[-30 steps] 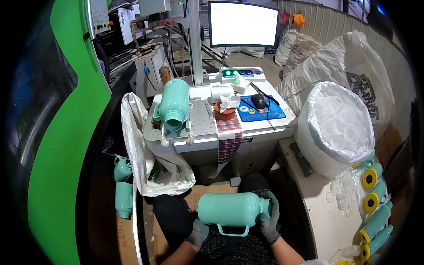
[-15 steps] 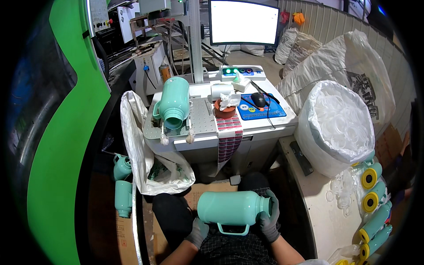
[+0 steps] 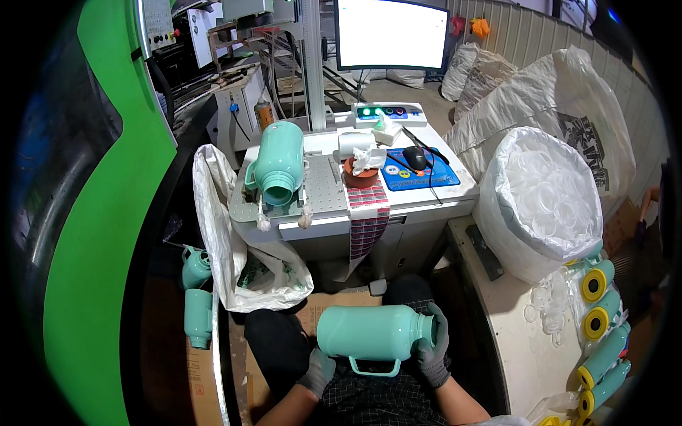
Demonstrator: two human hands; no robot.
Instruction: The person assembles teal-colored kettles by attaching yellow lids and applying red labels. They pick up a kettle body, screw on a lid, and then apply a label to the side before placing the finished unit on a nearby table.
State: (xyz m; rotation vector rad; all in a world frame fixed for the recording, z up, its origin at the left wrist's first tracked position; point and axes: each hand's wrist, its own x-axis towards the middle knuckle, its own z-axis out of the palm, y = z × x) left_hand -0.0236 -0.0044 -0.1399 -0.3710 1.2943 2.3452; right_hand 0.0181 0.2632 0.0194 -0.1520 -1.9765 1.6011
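A glossy teal thermos jug shell (image 3: pixel 366 332) lies sideways above my lap, its side handle towards me and its neck to the right. My right hand (image 3: pixel 435 351), in a grey glove, is closed around the neck end. At the base end, my gloved left hand (image 3: pixel 319 370) is closed against the shell's lower left edge, some of its fingers hidden. Another teal jug shell (image 3: pixel 279 160) rests on the perforated metal plate (image 3: pixel 323 186) of the white workbench, its open mouth facing me.
Behind the bench stands a lit monitor (image 3: pixel 392 34). A roll of printed labels (image 3: pixel 369 231) hangs over the front edge, near a mouse (image 3: pixel 415 158). At right, a bag-lined tub (image 3: pixel 543 202) holds clear rings. Several yellow-rimmed teal shells (image 3: pixel 604 355) lie beyond; a white sack (image 3: pixel 217 234) stands left.
The view has shifted very slightly. Both hands and the jug shell keep the same hold and position. At the far right edge, another person's arm has come into view.
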